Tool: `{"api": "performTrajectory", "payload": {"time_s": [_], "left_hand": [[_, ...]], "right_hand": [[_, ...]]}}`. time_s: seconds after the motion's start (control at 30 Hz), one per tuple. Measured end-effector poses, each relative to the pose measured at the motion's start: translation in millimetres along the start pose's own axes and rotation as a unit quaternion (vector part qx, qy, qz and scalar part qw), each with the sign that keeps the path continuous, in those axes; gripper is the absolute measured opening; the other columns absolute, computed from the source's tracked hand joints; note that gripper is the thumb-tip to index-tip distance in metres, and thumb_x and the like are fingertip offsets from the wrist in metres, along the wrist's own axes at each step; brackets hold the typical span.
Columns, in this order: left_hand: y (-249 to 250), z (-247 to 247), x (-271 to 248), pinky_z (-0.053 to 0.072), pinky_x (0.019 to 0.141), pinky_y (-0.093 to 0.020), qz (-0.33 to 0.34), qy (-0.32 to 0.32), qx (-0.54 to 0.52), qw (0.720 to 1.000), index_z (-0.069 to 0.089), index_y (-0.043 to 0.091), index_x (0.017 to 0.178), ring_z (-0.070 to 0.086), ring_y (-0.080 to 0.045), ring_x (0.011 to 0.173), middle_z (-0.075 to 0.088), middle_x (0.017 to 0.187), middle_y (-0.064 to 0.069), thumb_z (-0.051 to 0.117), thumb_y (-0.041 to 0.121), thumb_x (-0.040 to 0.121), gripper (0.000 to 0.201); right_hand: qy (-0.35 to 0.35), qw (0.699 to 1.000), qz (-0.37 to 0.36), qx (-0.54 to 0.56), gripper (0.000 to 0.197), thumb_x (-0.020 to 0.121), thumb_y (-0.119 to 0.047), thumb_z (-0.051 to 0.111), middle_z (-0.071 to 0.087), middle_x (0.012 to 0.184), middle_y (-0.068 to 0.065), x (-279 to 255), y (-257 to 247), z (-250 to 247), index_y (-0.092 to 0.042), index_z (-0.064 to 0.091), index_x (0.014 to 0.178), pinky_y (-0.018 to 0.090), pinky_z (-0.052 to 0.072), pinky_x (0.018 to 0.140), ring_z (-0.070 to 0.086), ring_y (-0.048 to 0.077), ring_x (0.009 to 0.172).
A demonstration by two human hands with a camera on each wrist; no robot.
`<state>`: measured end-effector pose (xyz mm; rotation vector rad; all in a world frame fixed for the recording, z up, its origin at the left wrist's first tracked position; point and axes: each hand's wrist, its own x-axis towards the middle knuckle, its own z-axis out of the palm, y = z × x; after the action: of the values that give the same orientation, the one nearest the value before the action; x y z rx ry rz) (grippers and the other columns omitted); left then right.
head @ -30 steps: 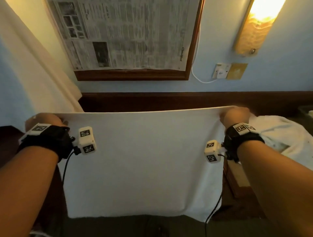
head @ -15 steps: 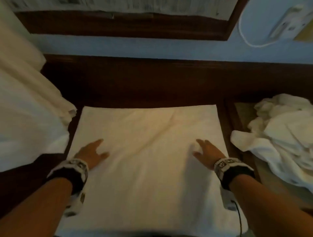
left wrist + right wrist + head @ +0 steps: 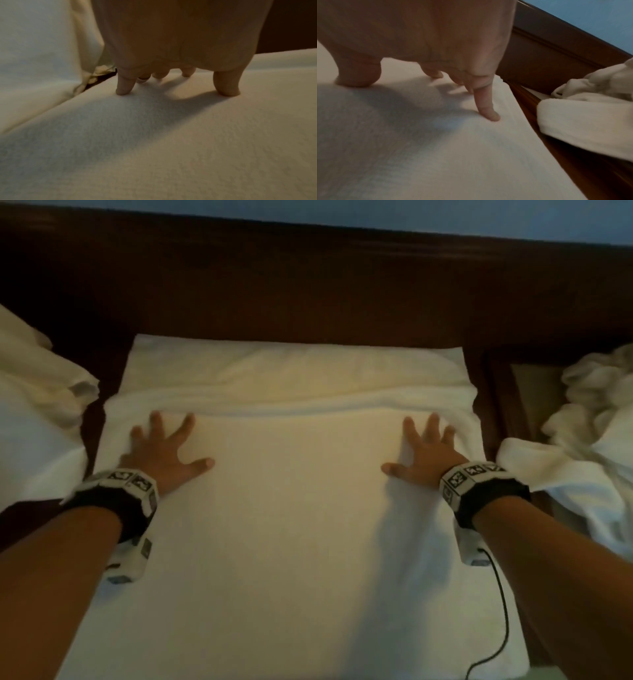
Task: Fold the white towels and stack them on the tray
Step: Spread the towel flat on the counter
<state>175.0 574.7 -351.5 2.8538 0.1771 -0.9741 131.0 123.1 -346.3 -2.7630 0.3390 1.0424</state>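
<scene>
Head view: one white towel (image 3: 291, 508) lies spread flat over the middle of the frame on a dark wooden desk (image 3: 308, 285), with a raised fold running across it just above the fingertips. Two hands press on it. The left hand (image 3: 164, 450), left of centre, lies palm down with fingers straight and spread, gripping nothing. The right hand (image 3: 424, 453), right of centre, lies the same way. Each wrist carries one black band with white marker blocks. One crumpled heap of white towels (image 3: 589, 446) sits at the right edge, and one pale cloth (image 3: 37, 419) hangs at the left edge.

Left wrist view: the left hand (image 3: 180, 47) fills the top, its fingertips (image 3: 123, 90) and thumb touching the towel (image 3: 171, 148), which covers the lower frame, nubbly and smooth-lying. The cloth (image 3: 42, 54) stands in the upper left.

Right wrist view: the right hand (image 3: 419, 40) fills the upper left, its straight fingers (image 3: 486, 108) pressing the towel (image 3: 436, 155). The heap (image 3: 590, 115) lies at the right, apart from the towel across a strip of desk (image 3: 547, 60).
</scene>
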Motion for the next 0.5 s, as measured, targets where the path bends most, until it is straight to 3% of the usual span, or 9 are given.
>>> {"api": "performTrajectory", "payload": {"time_s": [0.1,0.23,0.4,0.5], "left_hand": [[8,-16,24,0.009,0.122,-0.061,0.001,0.012,0.007,1.000,-0.020,0.059,0.147,-0.013,-0.040,0.152,-0.029,0.164,0.002,0.042,0.083,0.083,0.092],[20,-32,33,0.007,0.124,-0.055,-0.005,0.035,0.000,0.999,-0.008,0.050,0.155,-0.007,-0.036,0.154,-0.019,0.167,0.001,0.046,0.076,0.088,0.090],[25,13,-25,0.007,0.124,-0.051,0.038,0.056,0.059,0.996,-0.003,0.041,0.158,-0.010,-0.026,0.154,-0.017,0.167,-0.003,0.037,0.076,0.090,0.086],[10,56,-78,0.014,0.122,-0.054,0.046,0.027,0.030,0.998,-0.004,0.044,0.158,-0.007,-0.027,0.154,-0.018,0.167,-0.001,0.035,0.082,0.086,0.090]], "right_hand": [[0.023,1.000,-0.010,0.005,0.107,0.080,-0.077,0.053,-0.028,0.161,0.007,25,-2,-20,-0.036,-0.011,0.155,0.063,0.015,0.115,-0.017,0.046,0.146],[0.033,0.999,-0.018,0.025,0.101,0.084,-0.070,0.057,-0.025,0.162,0.007,34,-1,-29,-0.036,-0.005,0.156,0.063,0.013,0.117,-0.017,0.041,0.148],[0.043,0.999,-0.010,0.014,0.087,0.092,-0.059,0.054,-0.026,0.161,0.005,-27,5,15,-0.033,0.000,0.156,0.065,0.023,0.114,-0.012,0.037,0.150],[0.019,1.000,-0.020,-0.007,0.089,0.091,-0.062,0.052,-0.035,0.158,0.000,-86,9,57,-0.040,-0.006,0.154,0.070,0.019,0.112,-0.020,0.033,0.149]]}}
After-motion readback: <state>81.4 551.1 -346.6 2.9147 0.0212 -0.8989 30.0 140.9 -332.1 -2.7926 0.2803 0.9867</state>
